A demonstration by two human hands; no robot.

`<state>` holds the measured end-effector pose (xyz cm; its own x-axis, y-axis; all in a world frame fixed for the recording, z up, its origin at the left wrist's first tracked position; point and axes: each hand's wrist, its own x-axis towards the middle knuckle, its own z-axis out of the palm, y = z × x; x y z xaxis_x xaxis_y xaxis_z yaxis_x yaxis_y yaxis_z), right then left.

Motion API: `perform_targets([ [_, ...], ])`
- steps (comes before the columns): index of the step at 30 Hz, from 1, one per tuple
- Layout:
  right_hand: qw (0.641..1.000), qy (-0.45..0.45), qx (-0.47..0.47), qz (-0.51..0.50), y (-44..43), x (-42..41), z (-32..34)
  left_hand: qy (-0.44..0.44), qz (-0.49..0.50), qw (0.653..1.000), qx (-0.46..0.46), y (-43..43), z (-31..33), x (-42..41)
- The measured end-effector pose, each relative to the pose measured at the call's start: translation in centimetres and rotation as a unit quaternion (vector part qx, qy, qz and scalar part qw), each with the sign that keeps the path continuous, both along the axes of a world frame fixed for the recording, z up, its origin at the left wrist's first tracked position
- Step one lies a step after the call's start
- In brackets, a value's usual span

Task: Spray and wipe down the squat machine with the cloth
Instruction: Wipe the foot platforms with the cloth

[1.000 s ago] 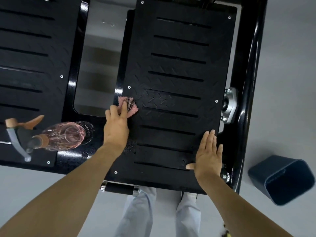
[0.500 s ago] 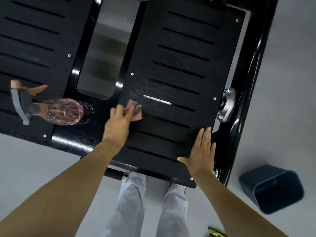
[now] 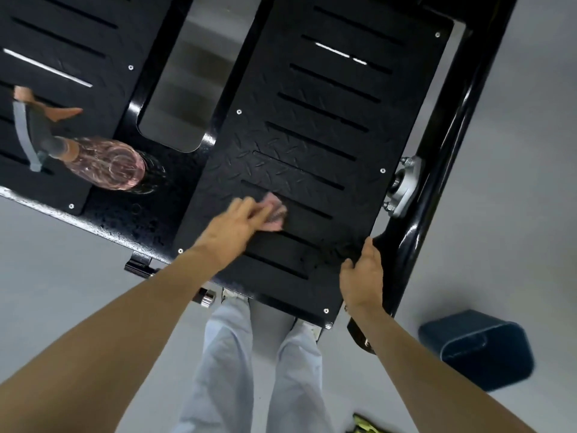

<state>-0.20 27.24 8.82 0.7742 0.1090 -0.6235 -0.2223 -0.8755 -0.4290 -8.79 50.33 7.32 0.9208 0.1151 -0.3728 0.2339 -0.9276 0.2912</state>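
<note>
Pink cloth [image 3: 275,214] lay beneath flat, straight-fingered grip of left hand [image 3: 239,220], on black footplate [image 3: 331,142], right hand [image 3: 362,271] at plate edge, grip unclear

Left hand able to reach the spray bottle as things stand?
Probably yes. The spray bottle stands on the machine frame beside the left hand, with nothing between them, though that hand presses the cloth.

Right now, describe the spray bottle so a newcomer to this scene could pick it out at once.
Find the black squat machine with two slotted footplates. At the left footplate's near corner sits the spray bottle. Unlike the pink cloth, it is see-through, with a grey trigger and orange nozzle.
</note>
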Motion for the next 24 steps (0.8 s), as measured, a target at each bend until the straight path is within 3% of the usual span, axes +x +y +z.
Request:
perform_targets([
  [1, 1.000, 0.004, 0.017, -0.025, -0.1, 0.2, -0.3, -0.041, 0.100, 0.994, -0.029, 1.2, 0.0, -0.4],
  [3, 0.993, 0.022, 0.070, -0.094, -0.1, 0.6, -0.6, -0.070, 0.330, 0.941, -0.021, 2.7, 0.1, -0.3],
  [4, 0.985, 0.037, 0.094, -0.137, -0.3, 0.7, -0.6, -0.054, 0.408, 0.911, 0.010, 2.5, 0.0, 0.2],
  [6, 0.964, 0.064, 0.124, -0.224, -0.4, 1.1, -0.8, -0.025, 0.471, 0.880, 0.053, 0.9, 0.1, 1.9],
  [7, 0.954, 0.077, 0.128, -0.261, -0.5, 1.3, -1.1, -0.021, 0.473, 0.879, 0.055, -0.5, 0.3, 2.8],
  [9, 0.927, 0.119, 0.130, -0.332, -0.8, 1.8, -1.5, -0.007, 0.413, 0.910, 0.042, -3.9, 0.4, 4.3],
  [11, 0.900, 0.157, 0.141, -0.380, -0.9, 2.2, -1.4, 0.021, 0.285, 0.958, 0.023, -7.9, 0.7, 5.2],
  [13, 0.900, 0.165, 0.141, -0.379, -1.1, 2.5, -1.0, 0.054, 0.103, 0.993, 0.004, -11.5, 1.2, 5.7],
  [16, 0.916, 0.168, 0.139, -0.337, -1.4, 2.7, -0.8, 0.064, -0.187, 0.980, -0.001, -13.0, 1.5, 6.1],
  [18, 0.908, 0.188, 0.154, -0.343, -1.5, 2.8, -0.4, 0.055, -0.271, 0.959, 0.056, -11.2, 1.2, 6.5],
  [20, 0.901, 0.212, 0.168, -0.340, -2.1, 3.1, -0.3, 0.080, -0.193, 0.973, 0.095, -9.0, 1.1, 7.0],
  [22, 0.899, 0.224, 0.178, -0.332, -2.5, 3.2, -0.3, 0.087, 0.006, 0.992, 0.092, -7.9, 1.0, 7.2],
  [24, 0.897, 0.229, 0.185, -0.330, -2.8, 3.1, -0.2, 0.066, 0.141, 0.985, 0.079, -8.7, 1.0, 7.2],
])
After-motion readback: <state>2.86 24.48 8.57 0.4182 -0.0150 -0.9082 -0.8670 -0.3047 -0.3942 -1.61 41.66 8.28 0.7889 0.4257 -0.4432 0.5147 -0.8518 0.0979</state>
